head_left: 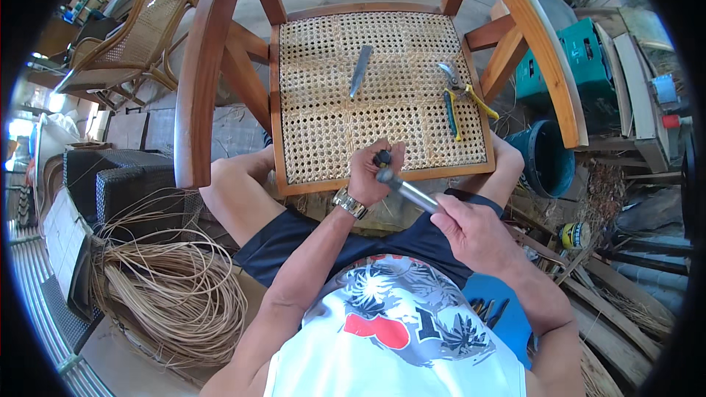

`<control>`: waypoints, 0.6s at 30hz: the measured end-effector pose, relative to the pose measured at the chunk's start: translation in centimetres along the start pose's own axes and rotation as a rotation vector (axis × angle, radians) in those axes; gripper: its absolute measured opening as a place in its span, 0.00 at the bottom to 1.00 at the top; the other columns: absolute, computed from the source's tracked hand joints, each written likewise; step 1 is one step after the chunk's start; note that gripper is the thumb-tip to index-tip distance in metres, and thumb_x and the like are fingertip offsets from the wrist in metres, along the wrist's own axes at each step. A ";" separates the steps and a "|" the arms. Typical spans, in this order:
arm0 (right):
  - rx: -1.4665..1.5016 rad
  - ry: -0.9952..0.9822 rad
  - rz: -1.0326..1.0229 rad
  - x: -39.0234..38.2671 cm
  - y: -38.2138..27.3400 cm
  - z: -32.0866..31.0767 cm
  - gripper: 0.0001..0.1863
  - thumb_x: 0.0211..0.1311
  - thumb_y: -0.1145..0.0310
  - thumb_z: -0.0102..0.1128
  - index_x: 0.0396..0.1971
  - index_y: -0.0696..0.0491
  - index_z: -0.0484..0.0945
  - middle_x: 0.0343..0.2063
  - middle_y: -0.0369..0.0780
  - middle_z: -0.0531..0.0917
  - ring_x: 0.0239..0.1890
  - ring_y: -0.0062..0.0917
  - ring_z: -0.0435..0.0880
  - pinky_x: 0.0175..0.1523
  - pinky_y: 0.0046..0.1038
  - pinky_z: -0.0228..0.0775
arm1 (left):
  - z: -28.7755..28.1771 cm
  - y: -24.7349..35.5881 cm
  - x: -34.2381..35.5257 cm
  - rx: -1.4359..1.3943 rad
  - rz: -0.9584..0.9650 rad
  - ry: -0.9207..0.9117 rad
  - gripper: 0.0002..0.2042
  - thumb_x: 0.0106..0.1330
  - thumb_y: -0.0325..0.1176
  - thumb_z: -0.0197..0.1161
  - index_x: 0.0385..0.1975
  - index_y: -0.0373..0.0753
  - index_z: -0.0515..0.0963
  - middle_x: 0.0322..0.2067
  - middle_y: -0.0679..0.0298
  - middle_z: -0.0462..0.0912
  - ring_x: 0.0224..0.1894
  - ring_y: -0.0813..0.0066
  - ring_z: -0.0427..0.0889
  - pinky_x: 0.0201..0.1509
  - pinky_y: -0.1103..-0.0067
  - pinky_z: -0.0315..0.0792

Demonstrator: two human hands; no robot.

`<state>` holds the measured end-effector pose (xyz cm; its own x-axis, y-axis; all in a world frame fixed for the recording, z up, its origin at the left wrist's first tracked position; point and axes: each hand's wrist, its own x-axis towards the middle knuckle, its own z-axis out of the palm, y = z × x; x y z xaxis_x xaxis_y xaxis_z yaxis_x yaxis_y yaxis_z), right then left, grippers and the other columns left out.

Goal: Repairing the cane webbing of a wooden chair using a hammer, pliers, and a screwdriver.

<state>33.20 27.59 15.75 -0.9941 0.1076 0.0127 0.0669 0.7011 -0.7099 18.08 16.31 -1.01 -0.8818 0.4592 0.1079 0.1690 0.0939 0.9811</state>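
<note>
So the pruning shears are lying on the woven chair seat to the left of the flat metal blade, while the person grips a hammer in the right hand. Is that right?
Not quite: in the head view, the pruning shears lie to the right of the flat metal blade. They are on the woven chair seat, and the right hand does grip a hammer.

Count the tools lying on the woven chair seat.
2: a flat metal blade near the middle, and yellow-handled shears toward the right. The left hand may hide something.
</note>
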 end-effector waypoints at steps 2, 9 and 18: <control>-0.018 -0.068 0.074 -0.2 -0.2 0.0 0.16 0.70 0.68 0.60 0.53 0.58 0.73 0.32 0.50 0.84 0.33 0.48 0.85 0.35 0.38 0.77 | 0.0 -0.1 0.0 -0.121 0.026 -0.013 0.19 0.67 0.32 0.67 0.16 0.40 0.67 0.12 0.74 0.66 0.18 0.87 0.63 0.19 0.78 0.59; -0.084 -0.163 0.236 1.5 -0.5 -0.6 0.17 0.71 0.70 0.57 0.55 0.62 0.71 0.32 0.52 0.83 0.33 0.47 0.86 0.35 0.37 0.77 | -0.3 -0.6 0.2 -0.151 -0.072 -0.122 0.09 0.66 0.25 0.66 0.23 0.36 0.76 0.20 0.73 0.80 0.24 0.89 0.74 0.29 0.82 0.71; -0.226 -0.087 0.037 1.6 -0.7 -0.2 0.18 0.72 0.69 0.56 0.56 0.63 0.71 0.32 0.52 0.84 0.33 0.47 0.86 0.37 0.38 0.77 | -0.6 -1.0 0.0 -0.247 0.000 -0.112 0.15 0.68 0.32 0.66 0.20 0.35 0.71 0.14 0.74 0.63 0.21 0.88 0.59 0.21 0.80 0.56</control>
<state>31.58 27.43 16.38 -0.9935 0.0821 -0.0786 0.1115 0.8387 -0.5331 17.70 15.70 -1.91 -0.8255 0.5549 0.1026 0.0442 -0.1177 0.9921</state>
